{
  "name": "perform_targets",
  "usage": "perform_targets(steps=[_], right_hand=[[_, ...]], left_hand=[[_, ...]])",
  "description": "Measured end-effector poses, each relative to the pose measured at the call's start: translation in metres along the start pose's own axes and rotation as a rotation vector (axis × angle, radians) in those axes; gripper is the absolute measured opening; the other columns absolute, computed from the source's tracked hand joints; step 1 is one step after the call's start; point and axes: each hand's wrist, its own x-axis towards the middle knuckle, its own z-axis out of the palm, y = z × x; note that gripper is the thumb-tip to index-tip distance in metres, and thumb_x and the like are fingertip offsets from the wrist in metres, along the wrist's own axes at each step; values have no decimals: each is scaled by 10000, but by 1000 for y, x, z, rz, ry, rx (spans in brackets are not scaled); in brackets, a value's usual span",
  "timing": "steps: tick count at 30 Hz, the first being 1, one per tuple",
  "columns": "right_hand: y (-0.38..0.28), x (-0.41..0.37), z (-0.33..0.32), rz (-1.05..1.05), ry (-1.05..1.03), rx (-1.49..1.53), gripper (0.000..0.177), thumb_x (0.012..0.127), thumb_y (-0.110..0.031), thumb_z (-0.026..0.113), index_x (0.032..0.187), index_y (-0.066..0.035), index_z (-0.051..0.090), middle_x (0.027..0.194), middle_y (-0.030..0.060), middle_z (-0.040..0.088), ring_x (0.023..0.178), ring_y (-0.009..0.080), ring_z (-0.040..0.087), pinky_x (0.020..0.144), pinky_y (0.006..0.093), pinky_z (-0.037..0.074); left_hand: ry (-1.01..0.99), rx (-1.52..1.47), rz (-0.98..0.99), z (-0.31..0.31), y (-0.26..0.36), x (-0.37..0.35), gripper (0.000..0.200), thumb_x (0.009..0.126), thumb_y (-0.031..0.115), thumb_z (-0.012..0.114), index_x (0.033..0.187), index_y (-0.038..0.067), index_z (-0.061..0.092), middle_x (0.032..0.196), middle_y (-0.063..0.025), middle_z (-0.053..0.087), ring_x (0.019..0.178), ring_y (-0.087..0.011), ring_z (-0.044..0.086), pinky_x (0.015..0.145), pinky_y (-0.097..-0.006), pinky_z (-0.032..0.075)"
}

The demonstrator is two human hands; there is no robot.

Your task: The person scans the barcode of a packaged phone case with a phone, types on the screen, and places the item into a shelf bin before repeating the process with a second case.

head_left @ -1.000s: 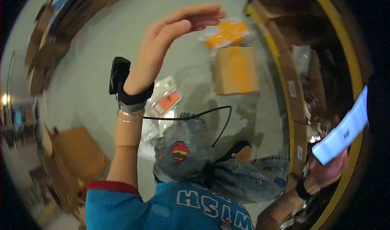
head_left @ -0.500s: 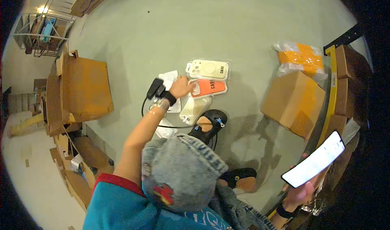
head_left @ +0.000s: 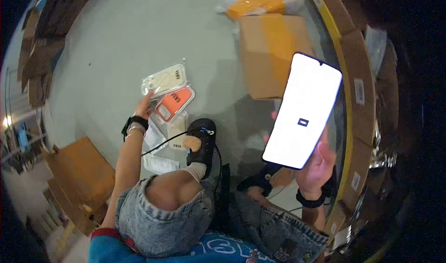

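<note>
My right hand (head_left: pixel 318 165) holds up a smartphone (head_left: pixel 302 114), its white screen lit with a small dark mark in the middle. Down on the floor, my left hand (head_left: pixel 144 106) has its fingers stretched out at the lower left corner of a packaged cream phone case (head_left: pixel 165 80); whether it touches the pack is hard to tell. Just beside the hand lies an orange phone case (head_left: pixel 175 105) in clear packaging, marked CASE. Below that, a pale phone case (head_left: pixel 178 135) rests partly under a black cable. White packets (head_left: pixel 160 164) lie beneath my left wrist.
A taped cardboard box (head_left: pixel 260 54) stands behind the phone, with an orange-and-clear wrapped parcel (head_left: pixel 262 0) beyond. Shelving with a yellow beam (head_left: pixel 341 68) and boxes runs along the right. An open carton (head_left: pixel 81 170) sits at left. My black clog (head_left: pixel 203 137) is near the cases.
The view has turned and shifted to the right. The smartphone has come up closer to the camera, its screen now nearly blank. My left hand has moved from the orange case to the cream one.
</note>
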Motion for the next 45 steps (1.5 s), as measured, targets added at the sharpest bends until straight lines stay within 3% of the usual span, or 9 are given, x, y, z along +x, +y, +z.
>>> perform_targets(steps=[1,3,9,14,21,29,32,38,45], right_hand=[[3,2,0,-32,-39,60,766,813,-417,454,1401,-52,126,1346,259,341,1160,435,448,880,580,442],[7,3,-2,-57,-38,83,742,813,-411,413,1408,-65,136,1358,253,320,1168,460,423,849,603,453],[-3,-1,-2,-44,-74,-19,741,805,-421,393,1415,-90,132,1359,274,296,1153,482,423,818,610,470],[-6,-6,5,-82,-76,1,743,801,-426,389,1415,-100,128,1351,273,311,1099,484,474,805,596,485],[-10,-13,4,-76,2,-9,702,836,-415,354,1397,-40,159,1324,249,373,1047,496,512,799,525,508],[-5,-13,4,-53,-12,-8,672,864,-412,318,1388,-17,175,1340,243,365,1063,488,506,862,540,471],[-4,-12,3,-42,-20,-11,674,865,-418,305,1382,-3,186,1331,241,380,1063,474,514,878,540,462],[-4,-12,8,-26,9,-110,672,873,-426,254,1371,22,195,1300,245,420,1021,445,554,862,522,479],[-5,-12,13,65,84,-58,649,886,-446,238,1295,47,345,1167,215,539,980,420,583,801,514,502]], left_hand=[[88,-136,31,21,26,-39,341,797,433,655,967,142,606,714,7,570,608,-73,505,513,-242,418],[12,-431,199,7,14,-23,311,847,335,620,1040,96,571,828,-27,611,718,-124,571,619,-243,471],[199,-290,609,82,78,-109,392,861,219,613,1161,21,456,1003,-81,604,929,-204,591,874,-291,461],[139,114,932,115,104,-141,257,780,37,692,947,57,499,776,21,509,754,-56,517,660,-212,430],[-184,444,1121,158,110,-187,277,732,26,719,939,30,535,886,-61,619,833,-121,581,749,-233,459],[-221,463,1126,166,99,-185,266,747,23,700,967,8,551,960,-98,648,889,-157,611,819,-281,471],[-237,188,969,168,98,-192,319,737,15,706,1017,14,554,976,-106,651,911,-165,613,826,-291,470],[-150,475,1230,158,94,-179,525,714,2,725,1181,31,486,1005,-100,649,947,-174,611,836,-294,473],[-213,157,935,149,69,-148,381,730,17,726,1063,20,542,984,-89,634,864,-125,606,751,-241,478]])
